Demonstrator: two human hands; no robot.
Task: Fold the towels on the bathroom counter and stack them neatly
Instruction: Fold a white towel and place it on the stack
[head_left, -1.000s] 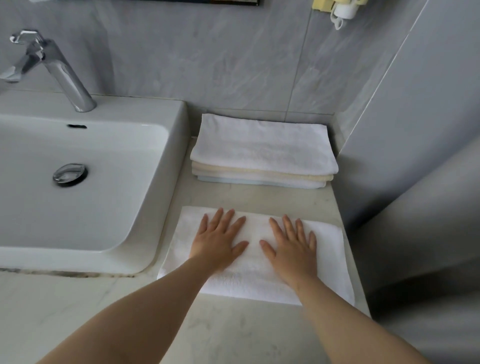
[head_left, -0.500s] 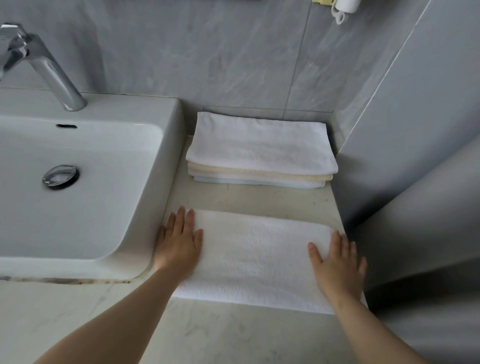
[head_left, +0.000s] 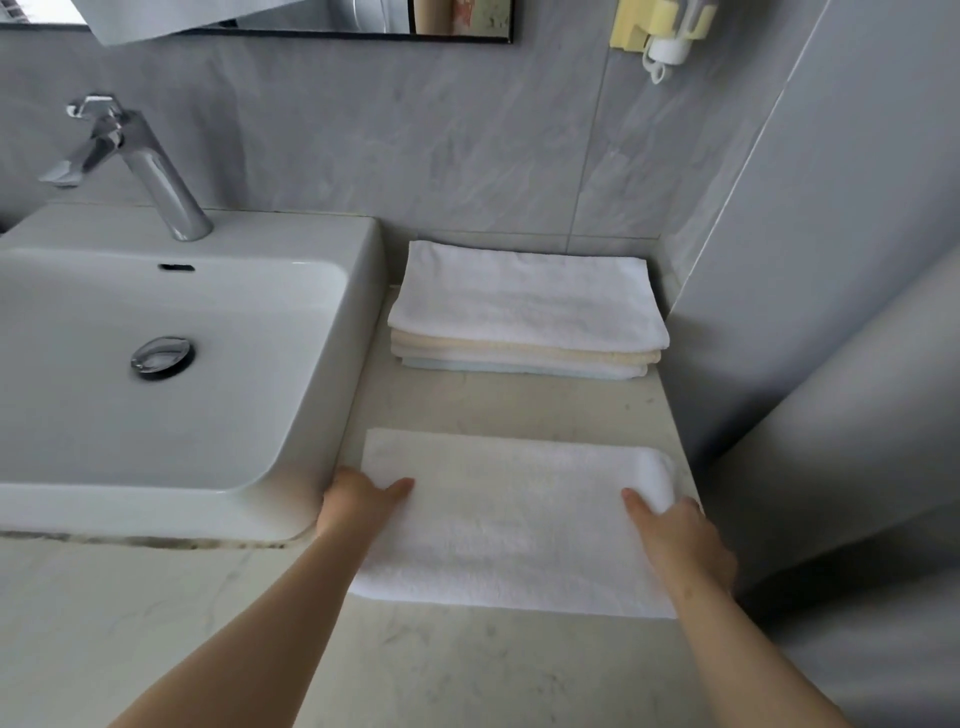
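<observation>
A folded white towel (head_left: 511, 519) lies flat on the pale counter (head_left: 467, 670) in front of me. My left hand (head_left: 358, 501) grips its left edge, thumb on top and fingers tucked under. My right hand (head_left: 680, 535) grips its right edge the same way, thumb on top. Behind it, against the wall, sits a stack of folded towels (head_left: 524, 312): a white one on top, a cream one and a pale blue one beneath.
A white basin (head_left: 332, 395) with a chrome tap (head_left: 150, 171) and drain plug (head_left: 162, 356) borders the towel on the left. Grey tiled walls close the back and the right side. A yellow wall holder (head_left: 660, 28) hangs high up.
My hands slid from the towel's middle out to its two ends, then went from lying flat on top to gripping the edges with fingers underneath.
</observation>
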